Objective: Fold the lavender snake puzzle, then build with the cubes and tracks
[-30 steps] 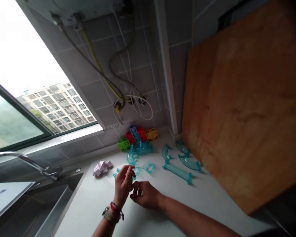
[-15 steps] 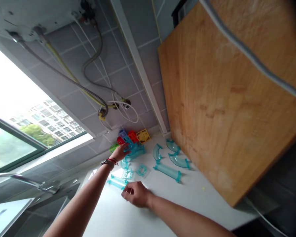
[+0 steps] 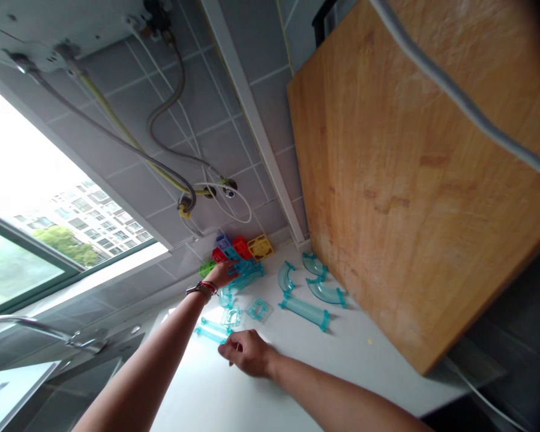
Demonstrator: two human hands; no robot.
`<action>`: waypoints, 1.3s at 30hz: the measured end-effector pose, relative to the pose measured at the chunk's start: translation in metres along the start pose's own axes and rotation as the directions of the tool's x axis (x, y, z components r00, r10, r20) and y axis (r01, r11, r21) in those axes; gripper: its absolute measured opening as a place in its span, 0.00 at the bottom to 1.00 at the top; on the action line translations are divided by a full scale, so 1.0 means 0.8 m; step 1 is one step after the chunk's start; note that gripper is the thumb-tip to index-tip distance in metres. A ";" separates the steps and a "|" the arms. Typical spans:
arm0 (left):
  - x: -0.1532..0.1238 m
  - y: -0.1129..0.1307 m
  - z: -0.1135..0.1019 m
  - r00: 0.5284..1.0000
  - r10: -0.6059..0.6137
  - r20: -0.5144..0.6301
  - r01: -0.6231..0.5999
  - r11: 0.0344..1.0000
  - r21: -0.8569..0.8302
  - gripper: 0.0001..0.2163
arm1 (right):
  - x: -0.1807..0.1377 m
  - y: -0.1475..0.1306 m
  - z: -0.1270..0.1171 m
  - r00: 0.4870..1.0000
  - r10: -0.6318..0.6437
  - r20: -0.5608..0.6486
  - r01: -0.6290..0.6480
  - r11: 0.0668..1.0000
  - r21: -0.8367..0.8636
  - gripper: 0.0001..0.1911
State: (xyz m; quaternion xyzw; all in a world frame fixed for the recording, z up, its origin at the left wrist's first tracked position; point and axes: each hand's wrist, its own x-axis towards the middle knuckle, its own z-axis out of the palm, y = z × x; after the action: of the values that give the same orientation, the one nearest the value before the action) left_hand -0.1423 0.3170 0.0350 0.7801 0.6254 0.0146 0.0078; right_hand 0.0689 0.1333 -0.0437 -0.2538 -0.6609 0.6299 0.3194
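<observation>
My left hand [image 3: 222, 273] reaches to the back of the white counter, over a cluster of clear teal plastic track pieces [image 3: 248, 275]. Its fingers look stretched out and touch the cluster; their tips are partly lost among the pieces. My right hand [image 3: 248, 353] rests low over the counter, its fingers curled in; whatever they hold, if anything, is hidden. Just beyond its fingertips lie straight teal pieces [image 3: 212, 331]. Two square teal pieces with round holes, one a square plate [image 3: 258, 309], lie between my hands. Rightward are a straight tube [image 3: 305, 311] and a curved piece [image 3: 326, 293].
Red blocks [image 3: 242, 247], a yellow block [image 3: 260, 246], and purple and green ones stand against the tiled wall. A large wooden board [image 3: 405, 180] leans along the right, a grey cable crossing it. A faucet [image 3: 40, 327] and sink are at the left, below a window.
My right hand has shifted slightly left, towards the straight teal pieces, with its fingers still curled. My left hand stays at the cluster. The view has moved a little.
</observation>
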 end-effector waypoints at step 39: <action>-0.203 0.038 0.006 1.000 0.028 0.008 -0.027 0.998 -0.048 0.22 | 0.001 0.006 0.002 0.997 -0.076 0.012 0.076 0.997 -0.010 0.17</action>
State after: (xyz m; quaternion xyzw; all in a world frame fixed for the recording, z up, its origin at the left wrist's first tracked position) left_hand -0.1475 0.1516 0.0294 0.7883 0.6140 0.0263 0.0292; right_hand 0.0668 0.1329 -0.0488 -0.2263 -0.6752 0.6153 0.3381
